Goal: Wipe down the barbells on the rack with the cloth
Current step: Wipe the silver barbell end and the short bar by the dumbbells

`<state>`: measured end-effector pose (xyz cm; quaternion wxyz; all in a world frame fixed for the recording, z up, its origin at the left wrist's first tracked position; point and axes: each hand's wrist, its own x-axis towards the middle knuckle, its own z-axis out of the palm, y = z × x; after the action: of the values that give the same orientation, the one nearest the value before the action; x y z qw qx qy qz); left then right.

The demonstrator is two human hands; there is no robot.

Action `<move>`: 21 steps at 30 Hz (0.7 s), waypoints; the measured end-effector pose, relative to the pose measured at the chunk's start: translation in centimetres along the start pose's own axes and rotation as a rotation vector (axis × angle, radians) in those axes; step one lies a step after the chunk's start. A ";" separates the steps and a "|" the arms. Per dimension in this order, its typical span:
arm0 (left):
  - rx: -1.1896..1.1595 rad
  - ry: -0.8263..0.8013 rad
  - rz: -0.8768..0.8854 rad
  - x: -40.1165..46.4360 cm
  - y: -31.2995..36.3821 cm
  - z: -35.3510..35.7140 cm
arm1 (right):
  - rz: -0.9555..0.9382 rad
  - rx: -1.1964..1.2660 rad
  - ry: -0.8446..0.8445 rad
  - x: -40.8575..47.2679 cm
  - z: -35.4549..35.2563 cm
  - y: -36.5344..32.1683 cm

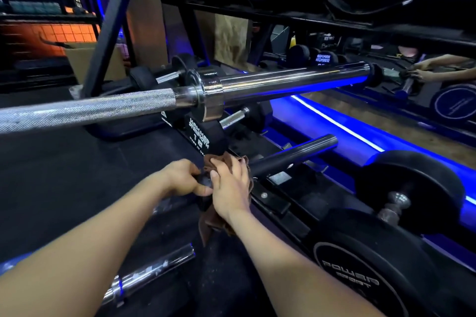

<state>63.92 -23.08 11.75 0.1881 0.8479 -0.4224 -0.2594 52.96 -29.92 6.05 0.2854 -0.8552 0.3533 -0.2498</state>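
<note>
A dark barbell [293,153] lies low across the rack, its sleeve end pointing up and right. My right hand [230,188] wraps a brown cloth [219,221] around this bar near its collar, and the cloth hangs below my wrist. My left hand [184,179] grips the same bar just left of the cloth. Above, a chrome barbell [283,83] with a knurled shaft [85,110] runs across the view. The end of a third chrome bar [154,270] lies on the floor near my left forearm.
Black dumbbells [199,136] sit on the rack behind the bars, and larger ones [401,193] stand at the right. Upper rack shelves [309,15] hold more weights. A blue light strip [334,121] runs along a mirror at the right. The floor [64,175] is black rubber.
</note>
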 end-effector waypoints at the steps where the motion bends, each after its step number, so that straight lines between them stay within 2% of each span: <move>1: -0.063 -0.036 -0.008 0.3 -0.1 -0.1 | -0.005 -0.025 0.011 0.4 0.1 0.3; 6: -0.155 -0.121 0.013 0.6 -0.1 0.1 | 0.050 -0.112 0.102 2.8 -1.6 3.0; 9: 0.058 -0.126 0.042 0.8 0.9 0.4 | 0.087 -0.104 0.157 4.3 -3.1 5.5; 11: 0.158 -0.072 0.082 1.4 2.1 0.9 | 0.119 -0.080 0.205 5.3 -4.0 7.1; 16: 0.218 0.085 0.212 4.2 6.1 3.5 | 0.165 -0.092 0.227 7.6 -6.0 9.8; 21: 0.202 0.115 0.263 7.9 8.6 5.8 | 0.233 -0.115 0.247 10.2 -8.1 12.8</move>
<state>59.13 -35.04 9.55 0.1584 0.8134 -0.5420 -0.1398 48.33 -47.61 5.68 0.2174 -0.7861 0.4963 -0.2975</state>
